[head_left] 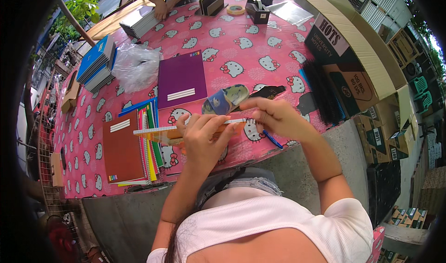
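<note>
Orange notebook (168, 135), white edge upward.
My left hand (203, 135) grasps it; my right hand (277, 116) curls by its end, grip unclear.

Orange-covered notebook (162, 131) on edge, narrow white side upward, above the pink table (251, 152)

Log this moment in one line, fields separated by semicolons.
left hand: holding orange notebook, edge up; right hand: at notebook's right end; nearby: purple notebook, brown notebook, blue pen
</note>
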{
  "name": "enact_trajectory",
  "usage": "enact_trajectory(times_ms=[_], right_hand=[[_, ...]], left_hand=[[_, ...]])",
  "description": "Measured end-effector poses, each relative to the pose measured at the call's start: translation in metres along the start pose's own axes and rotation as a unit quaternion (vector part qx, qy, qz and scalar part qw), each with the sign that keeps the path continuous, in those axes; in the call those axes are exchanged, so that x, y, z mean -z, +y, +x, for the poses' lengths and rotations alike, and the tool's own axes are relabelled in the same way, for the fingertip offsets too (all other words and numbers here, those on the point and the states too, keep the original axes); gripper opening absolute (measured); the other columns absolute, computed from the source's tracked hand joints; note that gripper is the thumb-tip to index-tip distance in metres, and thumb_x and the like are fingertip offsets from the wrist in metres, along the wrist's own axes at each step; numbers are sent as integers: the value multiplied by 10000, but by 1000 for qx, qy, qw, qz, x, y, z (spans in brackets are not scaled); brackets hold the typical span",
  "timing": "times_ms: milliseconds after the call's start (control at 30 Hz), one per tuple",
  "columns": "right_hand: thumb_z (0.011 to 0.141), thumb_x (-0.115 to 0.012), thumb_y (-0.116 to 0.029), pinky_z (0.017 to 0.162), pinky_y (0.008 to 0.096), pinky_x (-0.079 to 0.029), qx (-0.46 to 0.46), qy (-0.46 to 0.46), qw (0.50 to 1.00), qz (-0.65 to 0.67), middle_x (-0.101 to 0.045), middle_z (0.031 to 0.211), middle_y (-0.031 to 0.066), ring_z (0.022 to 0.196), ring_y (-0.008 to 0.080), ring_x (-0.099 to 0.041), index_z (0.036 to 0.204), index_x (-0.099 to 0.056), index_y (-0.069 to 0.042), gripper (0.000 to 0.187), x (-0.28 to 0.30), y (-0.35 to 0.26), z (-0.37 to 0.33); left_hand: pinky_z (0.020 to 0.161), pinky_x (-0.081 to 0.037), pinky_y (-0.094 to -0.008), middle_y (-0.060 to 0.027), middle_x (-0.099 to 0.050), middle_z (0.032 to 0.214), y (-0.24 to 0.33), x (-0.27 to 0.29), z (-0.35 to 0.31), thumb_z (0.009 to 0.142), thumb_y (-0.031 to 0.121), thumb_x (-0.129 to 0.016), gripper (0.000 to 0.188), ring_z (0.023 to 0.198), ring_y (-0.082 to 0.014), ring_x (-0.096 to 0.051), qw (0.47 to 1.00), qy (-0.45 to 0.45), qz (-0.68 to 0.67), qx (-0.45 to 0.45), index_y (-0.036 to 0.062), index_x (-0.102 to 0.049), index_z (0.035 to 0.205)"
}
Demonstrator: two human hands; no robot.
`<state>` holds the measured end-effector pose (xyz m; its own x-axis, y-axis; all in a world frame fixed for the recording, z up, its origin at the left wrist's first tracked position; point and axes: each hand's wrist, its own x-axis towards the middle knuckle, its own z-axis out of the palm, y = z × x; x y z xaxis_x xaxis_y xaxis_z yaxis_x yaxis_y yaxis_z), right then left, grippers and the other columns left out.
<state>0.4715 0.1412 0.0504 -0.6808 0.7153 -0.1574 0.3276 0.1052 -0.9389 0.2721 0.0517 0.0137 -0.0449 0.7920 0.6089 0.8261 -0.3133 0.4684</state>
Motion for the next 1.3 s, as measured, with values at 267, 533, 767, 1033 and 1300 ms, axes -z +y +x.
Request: enact_trajectory(times_ms=[267, 533, 767, 1033, 1300], right_hand=[[802, -699, -140, 568, 365, -467, 282, 185, 892, -302, -587, 846, 100, 692, 281, -603, 964, -602, -55, 207, -32, 9, -7], [830, -682, -181, 569, 379, -472, 292, 208, 882, -307, -585, 854, 90, 690, 297, -604, 964, -603, -47, 205, -38, 2, -4], [823, -663, -142, 637, 403, -492, 231, -33, 916, -327, -602, 922, 120, 794, 328, -614, 1034, -608, -55, 235, -5, -6, 15], [709, -758, -285, 735, 437, -515, 242, 2, 810, -534, -658, 977, 173, 916, 344, -641, 1093, -594, -39, 485, -14, 132, 135], [771, -698, -252, 781, 381, -527, 269, 0, 939, 213, -660, 1093, 136, 979, 258, -661, 1092, -592, -24, 408, 20, 88, 74]], left_hand=[[894, -323, -391, -8, -670, 854, 3, 1, -1, 710, 178, -771, 203, 811, -182, -597, 1000, 6, -4, -8, 122, -695, 890], [896, -325, -398, 6, -666, 842, 5, 1, -2, 711, 185, -768, 200, 804, -181, -596, 1000, 13, -6, 2, 125, -689, 884], [940, -312, -427, 4, -654, 846, 6, 12, -17, 708, 209, -770, 219, 839, -190, -596, 1000, -2, -22, 10, 128, -684, 893], [966, -302, -437, -1, -666, 821, -6, 15, -10, 619, 269, -829, 308, 835, -182, -613, 998, 28, 52, 33, 137, -685, 858], [975, -289, -453, -3, -671, 765, -10, 14, -9, 590, 247, -826, 250, 794, -171, -614, 998, 44, 37, 31, 127, -687, 759]])
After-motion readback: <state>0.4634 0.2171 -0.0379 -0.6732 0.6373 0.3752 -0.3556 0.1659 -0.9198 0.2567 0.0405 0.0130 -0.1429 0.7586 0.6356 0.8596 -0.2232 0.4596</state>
